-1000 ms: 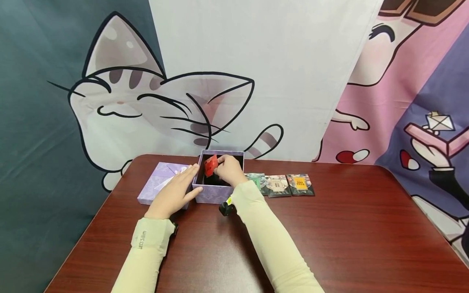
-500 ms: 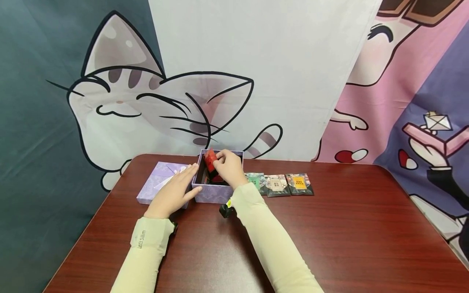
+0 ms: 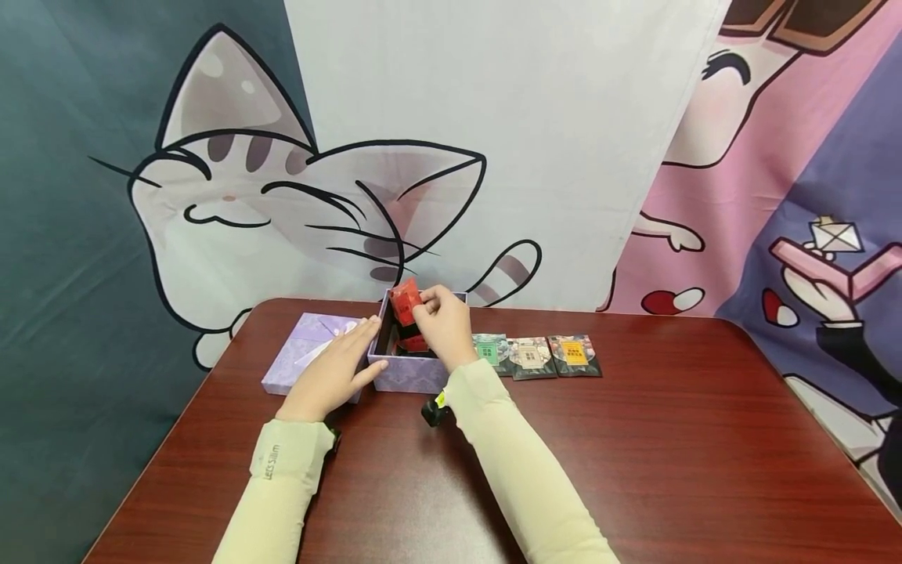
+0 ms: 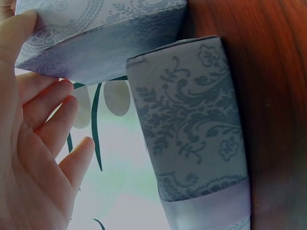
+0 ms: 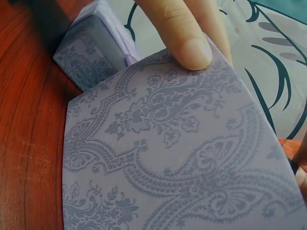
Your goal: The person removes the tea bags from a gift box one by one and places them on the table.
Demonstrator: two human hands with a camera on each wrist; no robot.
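Evidently, your right hand (image 3: 449, 323) pinched a glossy red sachet (image 3: 405, 298) over an open lavender patterned cardboard box (image 3: 409, 377) near the desk's (image 3: 676, 462) far edge. It was probably light, pliable, slippery, best held by its edge. Your straight-fingered left hand (image 3: 337, 366) touched the box; more red showed inside.

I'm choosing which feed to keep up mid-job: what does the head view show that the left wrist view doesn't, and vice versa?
Only the head view shows the red packet, pinched by the right hand at the open top of the box, and the three packets in a row to its right.

Only the left wrist view shows the palm side of the left hand and the ribbon where it crosses the side of the lid.

Both share the left hand, box, lid, table and printed cloth.
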